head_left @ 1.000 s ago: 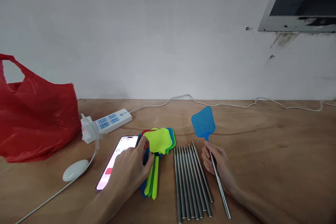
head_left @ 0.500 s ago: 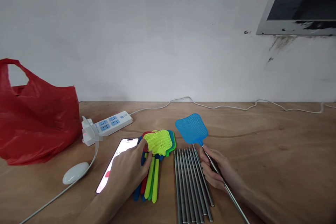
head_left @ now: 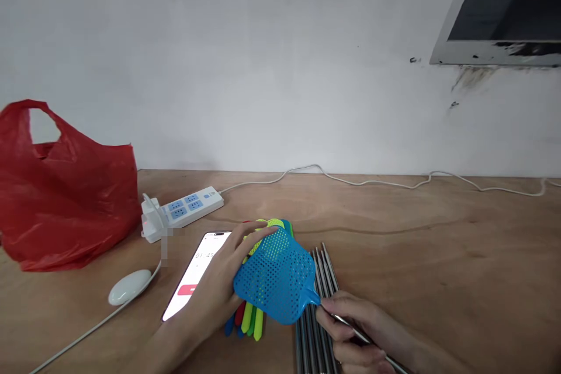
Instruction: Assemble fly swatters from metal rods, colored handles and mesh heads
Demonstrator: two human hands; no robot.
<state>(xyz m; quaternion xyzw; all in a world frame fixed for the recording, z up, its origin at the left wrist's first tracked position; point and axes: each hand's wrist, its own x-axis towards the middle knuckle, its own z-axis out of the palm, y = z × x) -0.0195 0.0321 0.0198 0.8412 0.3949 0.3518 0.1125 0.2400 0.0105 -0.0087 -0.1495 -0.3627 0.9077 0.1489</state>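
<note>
Blue perforated plastic swatter head (head_left: 280, 277) on a slim silvery metal rod (head_left: 395, 364), was held tilted above the worktop (head_left: 438, 269).
Right hand (head_left: 362, 330): grip closed around the rod, near the head's neck. Left hand (head_left: 221, 277): fingertips at the head's upper left edge, thumb hidden; whether that grip was clamped could not be told. Multicoloured plastic swatters (head_left: 246, 318) lay partly covered, beside grey metal tubes (head_left: 312, 339).

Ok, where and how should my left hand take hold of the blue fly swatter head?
Likely best: pinch the blue fly swatter head by its left rim, coming from the left with your left hand. The head is broad, thin and flat, and its neck points right, toward your right hand, which grips the metal rod.
</note>
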